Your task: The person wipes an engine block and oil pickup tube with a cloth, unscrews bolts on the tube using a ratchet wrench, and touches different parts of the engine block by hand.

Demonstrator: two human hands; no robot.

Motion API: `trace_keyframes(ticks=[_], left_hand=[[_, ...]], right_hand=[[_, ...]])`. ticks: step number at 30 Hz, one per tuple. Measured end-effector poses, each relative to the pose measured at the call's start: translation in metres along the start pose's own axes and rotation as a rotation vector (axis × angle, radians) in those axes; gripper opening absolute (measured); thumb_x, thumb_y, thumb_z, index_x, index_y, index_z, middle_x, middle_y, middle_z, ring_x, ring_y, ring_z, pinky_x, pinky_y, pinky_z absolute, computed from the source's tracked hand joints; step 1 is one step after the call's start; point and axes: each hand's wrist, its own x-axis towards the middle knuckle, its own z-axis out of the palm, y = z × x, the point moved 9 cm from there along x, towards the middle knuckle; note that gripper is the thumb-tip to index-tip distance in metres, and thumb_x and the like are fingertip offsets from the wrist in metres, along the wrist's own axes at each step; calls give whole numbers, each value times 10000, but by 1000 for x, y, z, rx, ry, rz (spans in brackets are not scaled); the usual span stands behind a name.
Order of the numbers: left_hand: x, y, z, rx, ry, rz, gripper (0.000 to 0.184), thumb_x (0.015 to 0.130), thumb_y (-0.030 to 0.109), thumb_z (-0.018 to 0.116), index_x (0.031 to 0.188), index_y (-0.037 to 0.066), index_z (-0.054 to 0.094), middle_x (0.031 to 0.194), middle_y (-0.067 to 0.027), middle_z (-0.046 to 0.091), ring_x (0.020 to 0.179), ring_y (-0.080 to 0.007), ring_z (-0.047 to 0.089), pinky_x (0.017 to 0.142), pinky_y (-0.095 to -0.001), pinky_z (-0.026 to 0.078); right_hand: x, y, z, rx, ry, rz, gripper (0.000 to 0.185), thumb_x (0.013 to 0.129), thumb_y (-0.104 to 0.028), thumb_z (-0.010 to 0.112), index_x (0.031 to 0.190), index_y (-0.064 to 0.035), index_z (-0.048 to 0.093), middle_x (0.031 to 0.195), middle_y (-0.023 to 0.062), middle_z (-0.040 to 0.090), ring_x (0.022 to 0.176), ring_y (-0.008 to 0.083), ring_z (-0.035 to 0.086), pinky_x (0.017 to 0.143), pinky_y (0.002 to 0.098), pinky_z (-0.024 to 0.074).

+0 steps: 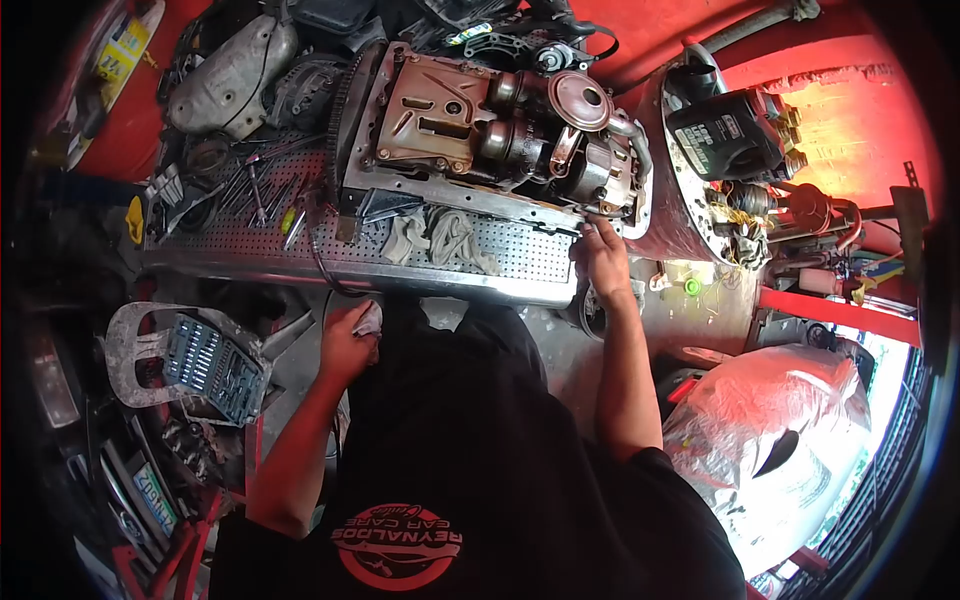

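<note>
Left hand partly hides 1 rag; right hand obscures engine's edge.

Clock taken from view centre. Three o'clock: right hand, fingertips partly hidden at engine; grip unclear. Between eight and nine: cloth mostly hidden in left hand; markings in socket case too small. Two: small print on black bottle illegible. Four: plastic sheet obscures whatever lies beneath. Eleven: dark parts cut by top edge.
</note>
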Motion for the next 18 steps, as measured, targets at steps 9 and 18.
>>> trace_keyframes(ticks=[9, 18], left_hand=[[-2, 9, 0, 48, 66, 101, 545, 688, 62, 750, 1227, 64, 671, 1042, -175, 646, 982, -353, 634, 881, -417, 503], [19, -19, 33, -133, -31, 28, 550, 690, 75, 749, 1233, 54, 668, 1056, -188, 657, 968, -358, 657, 885, -409, 512]], right_hand=[[6, 8, 3, 300, -33, 204, 104, 984, -214, 622, 1015, -116, 612, 643, -43, 488, 466, 63, 380, 419, 241, 319], [0, 1, 14, 219, 124, 282, 104, 999, -258, 596, 999, -158, 567, 716, 6, 603, 508, 67, 463, 420, 226, 311]])
